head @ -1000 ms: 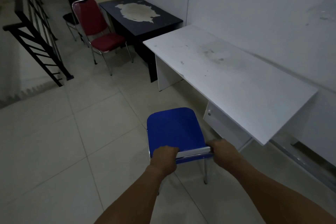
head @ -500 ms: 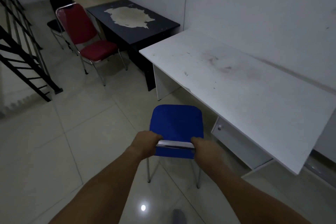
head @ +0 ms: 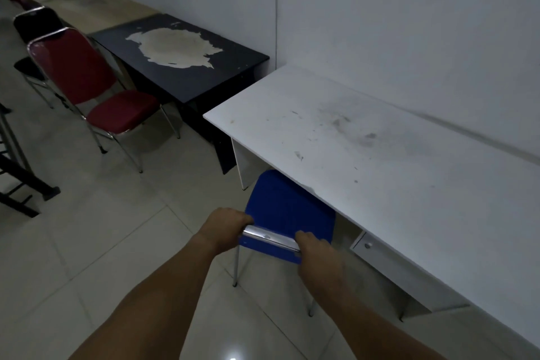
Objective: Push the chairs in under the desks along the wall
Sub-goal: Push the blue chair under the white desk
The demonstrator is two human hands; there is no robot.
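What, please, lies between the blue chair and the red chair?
Only bare floor tiles, as the head view shows; the blue chair and the red chair stand apart.

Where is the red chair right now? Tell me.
In the head view the red chair stands on the floor at upper left, pulled out from the black desk on its right, with a black chair just behind it.

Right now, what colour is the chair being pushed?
Blue chair, chrome top rail; head view.
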